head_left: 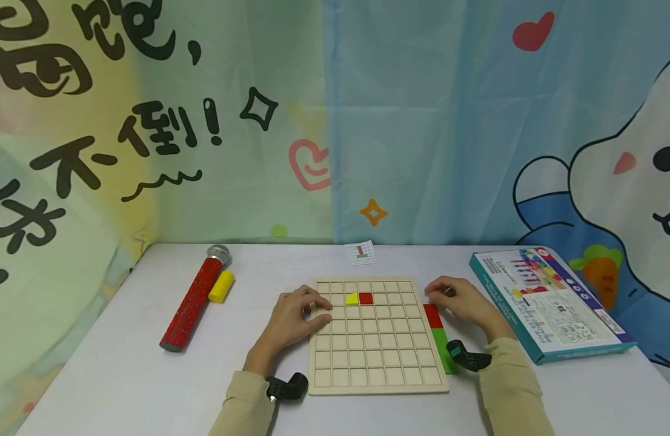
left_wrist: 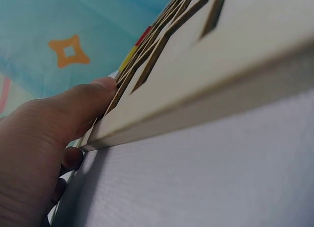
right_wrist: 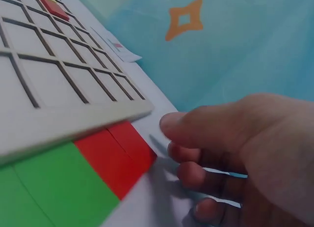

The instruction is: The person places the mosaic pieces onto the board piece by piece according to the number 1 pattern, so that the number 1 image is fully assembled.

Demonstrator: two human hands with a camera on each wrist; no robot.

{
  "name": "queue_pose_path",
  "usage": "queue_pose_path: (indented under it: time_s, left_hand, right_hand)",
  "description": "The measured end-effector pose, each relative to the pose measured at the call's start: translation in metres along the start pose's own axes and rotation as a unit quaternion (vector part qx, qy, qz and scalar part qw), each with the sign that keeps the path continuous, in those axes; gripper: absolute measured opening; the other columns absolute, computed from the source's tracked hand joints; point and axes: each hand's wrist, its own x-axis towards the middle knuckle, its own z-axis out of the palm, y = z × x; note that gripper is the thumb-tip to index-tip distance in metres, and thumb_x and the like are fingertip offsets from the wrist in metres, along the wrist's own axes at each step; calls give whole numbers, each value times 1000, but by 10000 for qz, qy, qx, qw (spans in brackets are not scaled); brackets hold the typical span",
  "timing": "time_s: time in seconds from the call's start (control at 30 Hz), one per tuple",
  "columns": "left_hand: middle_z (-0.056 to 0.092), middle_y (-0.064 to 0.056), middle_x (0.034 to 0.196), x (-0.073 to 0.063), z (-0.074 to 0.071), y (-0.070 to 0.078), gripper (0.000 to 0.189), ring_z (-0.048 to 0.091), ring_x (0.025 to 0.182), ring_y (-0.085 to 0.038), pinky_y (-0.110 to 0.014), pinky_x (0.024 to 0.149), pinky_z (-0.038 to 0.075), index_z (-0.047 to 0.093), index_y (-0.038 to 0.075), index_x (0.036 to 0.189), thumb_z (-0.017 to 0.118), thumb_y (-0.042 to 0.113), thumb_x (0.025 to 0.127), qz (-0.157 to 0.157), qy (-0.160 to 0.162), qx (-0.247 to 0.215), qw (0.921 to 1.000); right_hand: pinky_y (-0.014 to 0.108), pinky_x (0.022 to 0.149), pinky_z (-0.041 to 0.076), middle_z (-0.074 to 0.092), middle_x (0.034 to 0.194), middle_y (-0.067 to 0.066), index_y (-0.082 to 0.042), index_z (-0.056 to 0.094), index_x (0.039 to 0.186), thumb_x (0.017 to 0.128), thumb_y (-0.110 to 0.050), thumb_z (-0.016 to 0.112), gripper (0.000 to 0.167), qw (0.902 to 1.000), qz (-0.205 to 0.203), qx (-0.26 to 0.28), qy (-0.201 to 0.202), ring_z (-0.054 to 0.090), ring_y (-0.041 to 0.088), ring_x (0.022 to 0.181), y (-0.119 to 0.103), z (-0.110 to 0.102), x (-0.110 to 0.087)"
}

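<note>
A square wooden grid board point(head_left: 378, 390) lies on the table before me. A yellow piece point(head_left: 352, 299) with a slanted side and a red square piece point(head_left: 366, 298) sit side by side in its upper cells. My left hand point(head_left: 292, 318) grips the board's left edge, thumb on top and fingers at the side. Past the right edge, my right hand point(head_left: 466, 303) hovers with loosely bent fingers point(right_wrist: 194, 175) and holds nothing. Just below it, red pieces point(right_wrist: 117, 156) and green pieces point(right_wrist: 66, 185) lie in a row along the board.
Behind the board lies a small card point(head_left: 360, 253) printed with a grid and a red-green shape. A teal-sided box point(head_left: 553, 306) is at the right. To the left are a red microphone point(head_left: 190, 306) and a yellow cylinder point(head_left: 222, 287). A printed curtain point(head_left: 400, 121) hangs behind the table.
</note>
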Motion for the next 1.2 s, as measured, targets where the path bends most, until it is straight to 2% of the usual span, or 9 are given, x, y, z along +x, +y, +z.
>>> queue_pose_path:
  time_s: [0.13, 0.37, 0.53, 0.87, 1.03, 1.1, 1.2]
  left_hand:
    - [62, 14, 96, 0, -1, 1, 16, 48, 75, -6, -34, 83, 32, 70, 30, 95, 75, 34, 80, -19, -11, -29, 10000]
    - [61, 14, 96, 0, 0, 1, 17, 48, 75, -6, -34, 83, 32, 70, 30, 95, 75, 34, 80, -87, -19, -44, 10000]
    - [61, 15, 96, 0, 0, 1, 16, 47, 75, -5, -34, 83, 32, 70, 31, 95, 75, 34, 80, -96, -24, -51, 9999]
    - [61, 15, 96, -1, 0, 0, 16, 47, 74, -4, -35, 84, 32, 70, 31, 95, 75, 34, 80, -48, 8, -60, 10000]
    - [61, 15, 97, -1, -1, 2, 17, 47, 74, -4, -35, 84, 33, 70, 30, 95, 74, 35, 80, -43, -17, -44, 10000]
    - [61, 14, 97, -1, -2, 2, 16, 47, 74, -4, -34, 84, 33, 70, 30, 95, 74, 35, 80, -36, -18, -34, 10000]
    - [62, 14, 96, -1, -2, 2, 16, 47, 74, -4, -34, 83, 33, 70, 30, 95, 74, 35, 80, -28, -12, -20, 10000]
  right_hand:
    - [30, 65, 45, 61, 96, 8, -7, 64, 107, 91, -22, 61, 22, 9998, 66, 7, -167, 50, 19, 82, 3, -4, -3]
    - [26, 65, 39, 53, 85, 3, -6, 65, 107, 87, -23, 67, 26, 9981, -50, 177, -583, 46, 16, 78, 4, -9, -7]
    - [26, 64, 38, 49, 81, 2, -7, 64, 103, 86, -20, 67, 21, 9975, 114, 298, -628, 45, 16, 78, 1, -8, -8]
    - [28, 60, 43, 56, 90, 8, -6, 57, 97, 86, -19, 68, 21, 9988, -84, 408, -263, 47, 17, 72, 2, -5, -7]
    - [29, 57, 45, 55, 93, 11, -4, 54, 111, 91, -13, 59, 22, 9991, -217, 352, -9, 50, 17, 71, 2, -1, -3]
    - [29, 57, 45, 55, 95, 12, -6, 54, 117, 93, -13, 55, 25, 9994, -167, 281, 105, 50, 18, 72, 1, 0, -2]
    - [28, 58, 45, 58, 97, 13, -7, 56, 118, 94, -13, 53, 25, 9994, -70, 168, 280, 50, 19, 73, 0, 2, 1]
